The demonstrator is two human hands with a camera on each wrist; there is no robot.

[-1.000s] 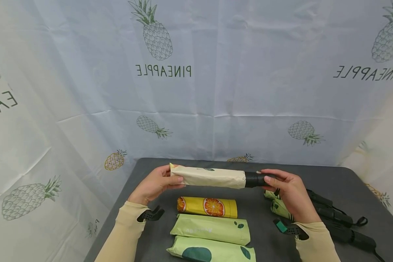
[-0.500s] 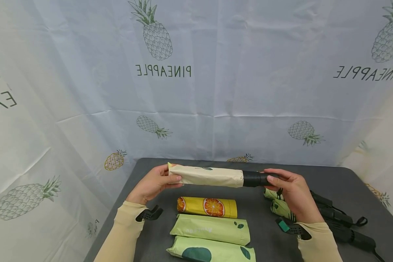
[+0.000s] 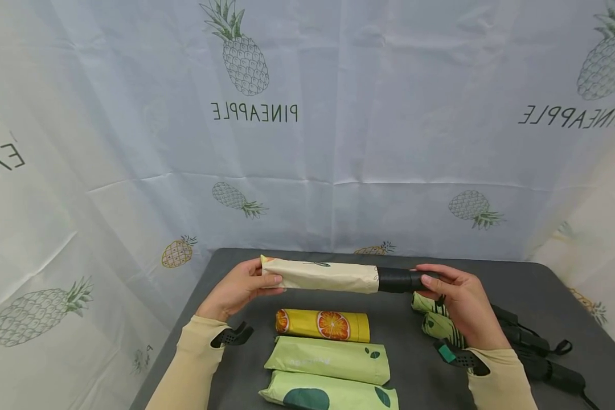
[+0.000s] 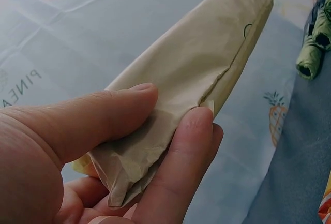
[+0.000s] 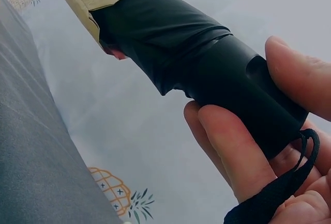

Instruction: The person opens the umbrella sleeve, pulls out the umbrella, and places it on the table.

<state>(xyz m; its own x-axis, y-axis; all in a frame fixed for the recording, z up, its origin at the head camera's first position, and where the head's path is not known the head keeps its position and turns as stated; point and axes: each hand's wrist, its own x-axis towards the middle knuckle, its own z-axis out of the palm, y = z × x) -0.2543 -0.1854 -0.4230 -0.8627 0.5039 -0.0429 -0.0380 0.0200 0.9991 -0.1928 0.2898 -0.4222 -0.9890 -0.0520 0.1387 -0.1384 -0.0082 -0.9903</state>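
Observation:
Level above the table is a folding umbrella with a black handle, partly inside a cream fabric sleeve. My left hand pinches the sleeve's far left end between thumb and fingers; in the left wrist view the creased cloth bunches there. At the other end my right hand grips the handle, thumb on one side and fingers on the other. The right wrist view shows black cloth between handle and sleeve mouth, and a wrist strap hanging by the fingers.
Below the hands lie a yellow sleeve with orange slices and two green sleeves, one plainer and one with large leaves. Several folded green umbrellas with black handles lie at the right. A pineapple-print curtain surrounds the dark table.
My hands have moved slightly apart, the left one leftward with the sleeve and the right one rightward with the handle. A little more of the black part shows past the sleeve's mouth.

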